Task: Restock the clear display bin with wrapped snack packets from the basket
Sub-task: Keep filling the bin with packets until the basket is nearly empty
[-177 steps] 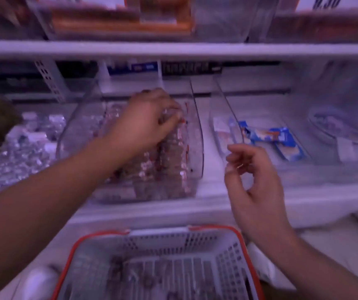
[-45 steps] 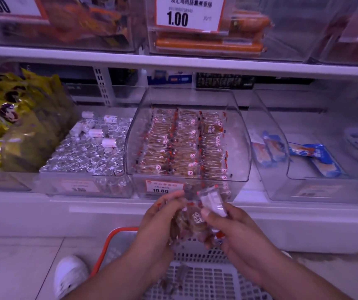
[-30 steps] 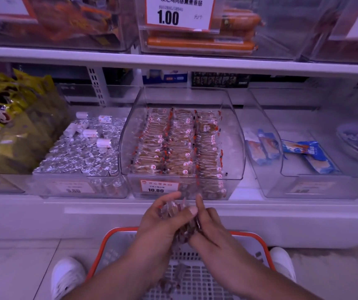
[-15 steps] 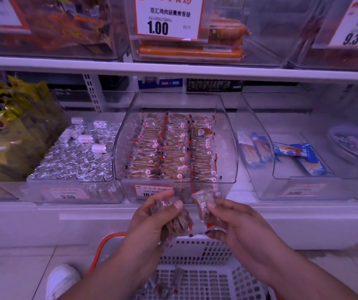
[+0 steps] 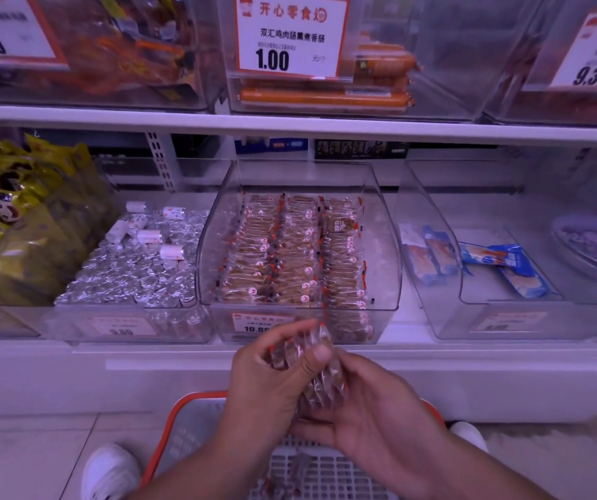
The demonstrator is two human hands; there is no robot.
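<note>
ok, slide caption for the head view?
Both hands hold clear-wrapped brown snack packets above the red-rimmed white basket.

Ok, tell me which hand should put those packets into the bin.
Left, probably. The left hand pinches the snack packets from above, nearer the clear display bin; the right hand cradles them underneath.

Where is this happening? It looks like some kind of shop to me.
Most likely a snack shop or small grocery. Clear display bins of wrapped snacks sit in rows on white shelves, printed price tags hang on the upper bins, and a red-rimmed shopping basket stands on the floor below.
</note>
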